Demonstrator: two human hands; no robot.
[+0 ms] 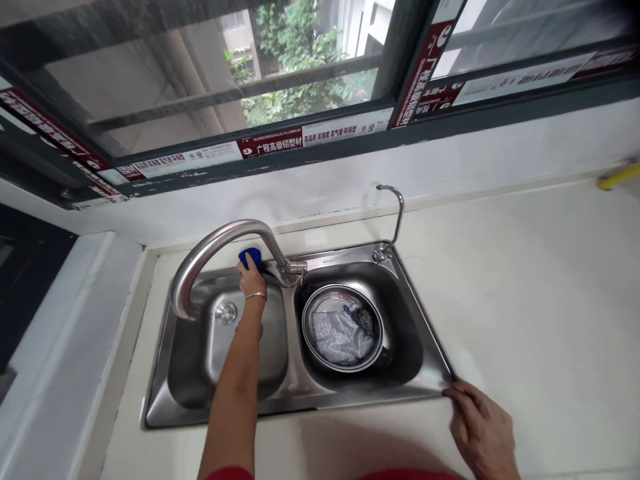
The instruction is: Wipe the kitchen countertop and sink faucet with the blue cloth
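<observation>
A blue sponge (251, 256) is under the fingers of my left hand (253, 281), which presses it at the back rim of the left basin (220, 360), just left of the faucet base. My left forearm crosses over that basin and hides part of it. At the front right corner of the steel double sink (350, 399), my right hand (481, 421) has its fingers closed at the rim. A round steel pot (306, 333) stands in the right basin, with a perforated strainer, a silvery grey cloth (341, 337) and a dark mesh scrubber inside.
The tall curved faucet (220, 233) arches over the left basin. A thin hooked tap (400, 207) rises at the sink's back right corner. White countertop (530, 293) extends to the right. Behind are a low wall and a window (300, 67); a yellow pipe (620, 177) shows far right.
</observation>
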